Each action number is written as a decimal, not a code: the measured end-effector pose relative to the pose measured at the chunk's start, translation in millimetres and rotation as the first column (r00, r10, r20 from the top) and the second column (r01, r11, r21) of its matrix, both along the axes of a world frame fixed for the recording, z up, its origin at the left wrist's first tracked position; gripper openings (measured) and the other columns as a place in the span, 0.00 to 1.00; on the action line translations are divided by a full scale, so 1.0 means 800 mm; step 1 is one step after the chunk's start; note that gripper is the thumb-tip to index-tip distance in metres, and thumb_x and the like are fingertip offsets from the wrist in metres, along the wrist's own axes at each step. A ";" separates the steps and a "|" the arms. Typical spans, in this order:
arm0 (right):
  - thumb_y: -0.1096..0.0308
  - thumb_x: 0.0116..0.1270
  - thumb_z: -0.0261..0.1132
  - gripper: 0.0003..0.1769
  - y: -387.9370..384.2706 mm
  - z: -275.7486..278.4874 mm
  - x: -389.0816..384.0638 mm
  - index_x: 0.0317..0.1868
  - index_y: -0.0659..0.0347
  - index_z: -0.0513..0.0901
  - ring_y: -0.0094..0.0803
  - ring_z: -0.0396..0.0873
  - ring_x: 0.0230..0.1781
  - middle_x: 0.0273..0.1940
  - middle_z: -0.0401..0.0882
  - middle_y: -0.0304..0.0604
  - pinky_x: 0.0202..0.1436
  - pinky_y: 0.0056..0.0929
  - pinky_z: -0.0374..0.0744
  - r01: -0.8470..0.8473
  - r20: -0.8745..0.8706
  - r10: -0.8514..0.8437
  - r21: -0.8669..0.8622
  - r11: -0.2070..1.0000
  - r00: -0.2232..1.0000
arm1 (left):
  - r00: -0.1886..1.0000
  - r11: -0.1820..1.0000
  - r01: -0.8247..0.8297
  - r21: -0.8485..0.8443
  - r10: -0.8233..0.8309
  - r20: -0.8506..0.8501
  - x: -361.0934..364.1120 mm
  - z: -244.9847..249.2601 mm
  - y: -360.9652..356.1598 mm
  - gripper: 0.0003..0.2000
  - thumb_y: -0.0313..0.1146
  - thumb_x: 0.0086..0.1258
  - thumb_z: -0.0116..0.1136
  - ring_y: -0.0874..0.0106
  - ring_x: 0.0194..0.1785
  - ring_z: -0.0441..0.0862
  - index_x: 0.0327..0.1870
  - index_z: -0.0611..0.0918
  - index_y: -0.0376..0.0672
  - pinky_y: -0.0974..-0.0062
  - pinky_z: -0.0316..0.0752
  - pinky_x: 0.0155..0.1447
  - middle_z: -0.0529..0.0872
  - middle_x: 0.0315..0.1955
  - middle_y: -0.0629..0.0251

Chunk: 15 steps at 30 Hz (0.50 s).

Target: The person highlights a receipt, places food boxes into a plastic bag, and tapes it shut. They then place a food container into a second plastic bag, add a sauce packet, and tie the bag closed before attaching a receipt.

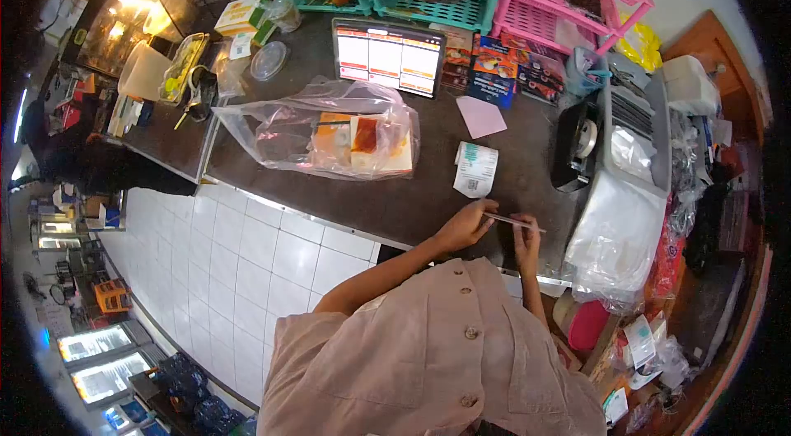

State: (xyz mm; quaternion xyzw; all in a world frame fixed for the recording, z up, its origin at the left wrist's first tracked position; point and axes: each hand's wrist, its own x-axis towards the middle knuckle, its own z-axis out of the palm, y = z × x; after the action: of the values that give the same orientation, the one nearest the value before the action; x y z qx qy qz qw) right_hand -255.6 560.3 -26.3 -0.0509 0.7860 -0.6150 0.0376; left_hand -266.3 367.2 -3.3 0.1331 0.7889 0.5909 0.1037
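Near the counter's front edge, my left hand (467,226) and my right hand (526,243) pinch a thin, flat, pale item (514,222) seen nearly edge-on. Just beyond them lies a printed receipt (476,169) on the dark counter (313,203). A pink paper square (481,117) rests farther back. To the left, a clear plastic bag (280,133) holds a food box (397,157) and a packet with reddish-orange contents (365,135). A tablet (389,57) with a lit screen stands behind the bag.
Teal racks (420,6) and a pink rack (568,3) line the back. On the right are a black tape dispenser (577,143), a grey tray (659,164) and white plastic bags (614,230). A yellow-green tray (183,67) sits at the left.
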 end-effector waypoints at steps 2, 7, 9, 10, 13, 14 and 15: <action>0.72 0.67 0.53 0.11 -0.013 0.029 -0.014 0.48 0.66 0.71 0.28 0.71 0.47 0.45 0.75 0.44 0.52 0.26 0.68 0.091 -0.061 -0.096 -0.068 0.993 0.994 | 0.943 0.974 -0.227 -0.029 0.212 -0.257 0.014 0.032 -0.012 0.17 0.30 0.61 0.55 0.53 0.52 0.70 0.49 0.69 0.34 0.65 0.65 0.57 0.75 0.45 0.50; 0.77 0.60 0.55 0.10 -0.089 0.220 -0.100 0.43 0.65 0.76 0.37 0.76 0.43 0.42 0.77 0.48 0.49 0.28 0.72 -0.167 -0.444 0.231 0.177 0.970 0.866 | 0.224 0.513 -0.853 0.093 0.521 -0.823 0.040 0.203 -0.183 0.27 0.34 0.54 0.65 0.57 0.57 0.64 0.53 0.68 0.35 0.63 0.59 0.61 0.68 0.51 0.51; 0.77 0.56 0.58 0.11 -0.170 0.276 -0.119 0.42 0.65 0.77 0.41 0.77 0.43 0.43 0.77 0.48 0.48 0.31 0.74 -0.389 -0.478 0.465 0.254 0.885 0.745 | -0.148 0.098 -0.953 0.286 0.673 -0.725 0.037 0.250 -0.264 0.33 0.36 0.54 0.67 0.60 0.60 0.59 0.57 0.63 0.33 0.64 0.54 0.64 0.62 0.55 0.52; 0.77 0.57 0.56 0.11 -0.216 0.279 -0.127 0.42 0.65 0.77 0.43 0.76 0.43 0.42 0.77 0.48 0.47 0.32 0.74 -0.471 -0.485 0.541 0.270 0.840 0.687 | -0.011 0.117 -0.986 0.120 0.669 -0.743 0.034 0.250 -0.307 0.28 0.36 0.58 0.63 0.65 0.56 0.64 0.56 0.66 0.33 0.68 0.59 0.61 0.66 0.52 0.54; 0.75 0.58 0.55 0.11 -0.327 0.242 -0.170 0.41 0.66 0.78 0.47 0.77 0.40 0.40 0.78 0.51 0.43 0.36 0.76 -0.573 -0.398 0.782 0.533 0.623 0.480 | 0.443 0.476 -0.880 -0.011 0.810 -0.384 0.016 0.233 -0.382 0.17 0.36 0.65 0.56 0.73 0.46 0.73 0.50 0.72 0.34 0.75 0.68 0.52 0.75 0.40 0.60; 0.75 0.57 0.55 0.11 -0.348 0.244 -0.178 0.40 0.66 0.78 0.46 0.77 0.41 0.41 0.77 0.52 0.44 0.35 0.76 -0.499 -0.276 0.813 0.674 0.544 0.513 | 0.598 0.618 -0.784 0.062 0.779 -0.188 0.011 0.232 -0.398 0.15 0.35 0.66 0.55 0.75 0.42 0.76 0.48 0.74 0.34 0.76 0.70 0.50 0.78 0.36 0.63; 0.74 0.57 0.54 0.11 -0.367 0.246 -0.184 0.40 0.66 0.78 0.44 0.77 0.43 0.41 0.77 0.54 0.45 0.35 0.76 -0.423 -0.151 0.817 0.795 0.435 0.557 | 0.614 0.636 -0.752 0.174 0.771 -0.170 0.006 0.242 -0.400 0.13 0.35 0.67 0.54 0.76 0.39 0.76 0.45 0.75 0.34 0.78 0.70 0.47 0.78 0.32 0.65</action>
State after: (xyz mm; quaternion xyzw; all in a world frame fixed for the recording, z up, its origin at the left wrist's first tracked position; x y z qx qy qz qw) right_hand -402.9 266.6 170.8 -0.4964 0.8463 -0.1785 0.0742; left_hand -261.1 47.4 190.0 -0.1432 0.7510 0.5925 -0.2538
